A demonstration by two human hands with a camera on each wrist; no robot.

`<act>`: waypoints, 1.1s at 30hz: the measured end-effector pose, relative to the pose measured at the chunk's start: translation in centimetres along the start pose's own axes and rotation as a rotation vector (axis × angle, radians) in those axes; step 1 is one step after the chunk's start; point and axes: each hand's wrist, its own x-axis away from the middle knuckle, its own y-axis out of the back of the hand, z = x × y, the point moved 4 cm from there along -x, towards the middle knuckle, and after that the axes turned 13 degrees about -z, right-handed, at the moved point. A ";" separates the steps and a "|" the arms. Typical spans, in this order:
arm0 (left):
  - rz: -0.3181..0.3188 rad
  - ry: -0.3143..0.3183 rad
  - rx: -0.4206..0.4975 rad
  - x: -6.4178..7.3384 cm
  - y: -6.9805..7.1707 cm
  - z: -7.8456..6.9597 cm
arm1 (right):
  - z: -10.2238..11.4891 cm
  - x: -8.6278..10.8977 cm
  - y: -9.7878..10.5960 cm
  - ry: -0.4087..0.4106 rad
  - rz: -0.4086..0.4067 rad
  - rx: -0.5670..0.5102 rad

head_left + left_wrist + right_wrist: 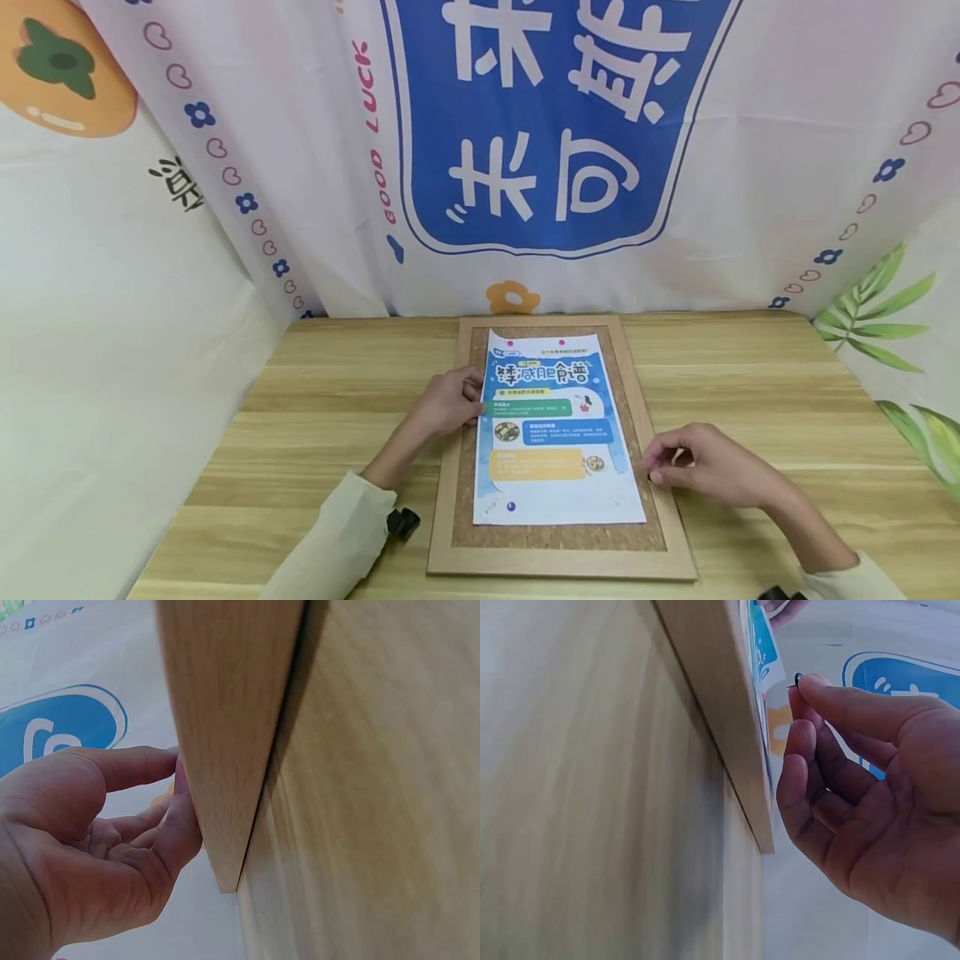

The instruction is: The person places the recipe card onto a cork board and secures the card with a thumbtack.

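A printed paper poster point(555, 504) in blue and white lies on a cork board point(652, 533) with a wooden frame. Two pink pushpins point(562, 342) sit along its top, and a purple pushpin point(511, 506) is at the lower left. My left hand point(452, 402) touches the poster's left edge; in the left wrist view the frame partly hides its fingertips, so a pinch cannot be confirmed. Beyond the frame's right side, my right hand point(708, 467) pinches a dark pushpin point(799, 678) between thumb and forefinger, its metal point facing the board.
The board rests on a wood-grain table point(345, 375), its far end near the back edge. A printed white curtain point(720, 183) hangs behind the table, and another white cloth point(112, 350) hangs at the left. The poster's top left corner curls up slightly.
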 end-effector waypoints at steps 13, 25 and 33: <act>0.003 0.021 -0.002 0.0 0.0 -0.1 | 1.7 -1.5 -1.4 0.009 0.041 -0.051; 0.008 0.015 -0.003 0.0 0.0 -0.1 | 3.1 -2.4 -3.0 -0.003 0.102 -0.091; 0.009 0.015 0.007 -0.1 -0.1 0.1 | 3.2 -2.8 -3.7 -0.009 0.123 -0.084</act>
